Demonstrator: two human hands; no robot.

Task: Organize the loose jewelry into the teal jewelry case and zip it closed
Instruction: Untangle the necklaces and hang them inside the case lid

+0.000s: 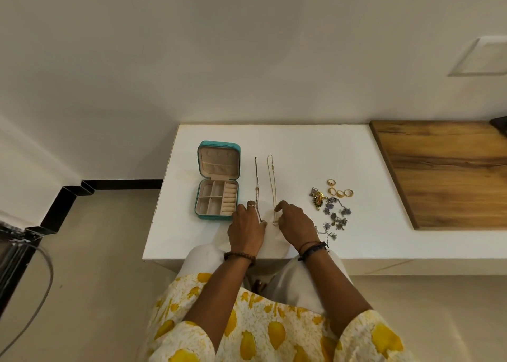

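Note:
The teal jewelry case (pixel 217 180) lies open on the white table (pixel 301 147), its lid up and its beige compartments showing nothing inside. Right of it two thin chains lie stretched away from me: a darker chain (pixel 256 182) and a gold chain (pixel 272 180). My left hand (pixel 247 228) rests at the near end of the darker chain, fingers bent over it. My right hand (pixel 292 223) pinches the near end of the gold chain. Several gold rings (pixel 339 190), a gold brooch (pixel 318 198) and a heap of silver flower pieces (pixel 336 216) lie to the right.
A wooden board (pixel 444 169) covers the table's right part. The wall runs behind the table. Bare floor lies left of the table, with a black metal frame (pixel 16 249) at the far left. My knees sit under the near edge.

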